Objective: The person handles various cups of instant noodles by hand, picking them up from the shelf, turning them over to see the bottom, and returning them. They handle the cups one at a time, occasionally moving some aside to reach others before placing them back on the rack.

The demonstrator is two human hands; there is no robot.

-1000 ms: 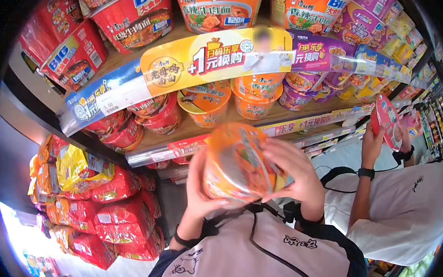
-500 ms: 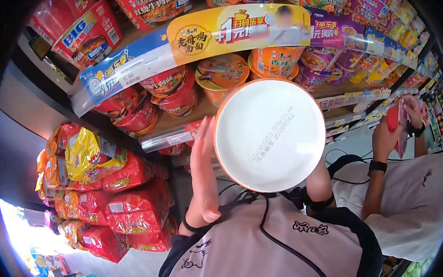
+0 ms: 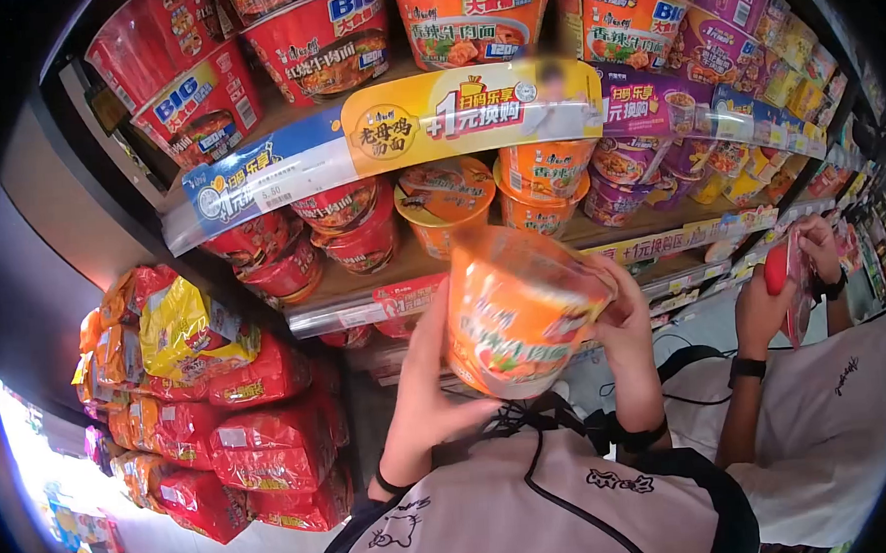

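An orange instant noodle cup [image 3: 518, 338] is held up before my chest, tilted, with its printed side toward me and slightly blurred. My right hand [image 3: 628, 332] grips its upper right side near the rim. On the other side my left hand [image 3: 424, 398] cups the wall, the thumb low by the base and the fingers partly behind it. Just beyond the cup, a shelf carries red noodle cups [image 3: 356, 241] and orange noodle cups [image 3: 444, 206], some stacked.
Large noodle tubs [image 3: 475, 24] line the shelf above, behind a curved price strip [image 3: 475, 115]. Red multipacks [image 3: 272, 446] are piled at left. Close on my right, a co-worker's hands [image 3: 765, 300] hold a red item in clear packaging.
The cup has turned from showing its white printed base to showing its side, and sits lower. My left hand has moved in around it. The shelves appear lower in view.
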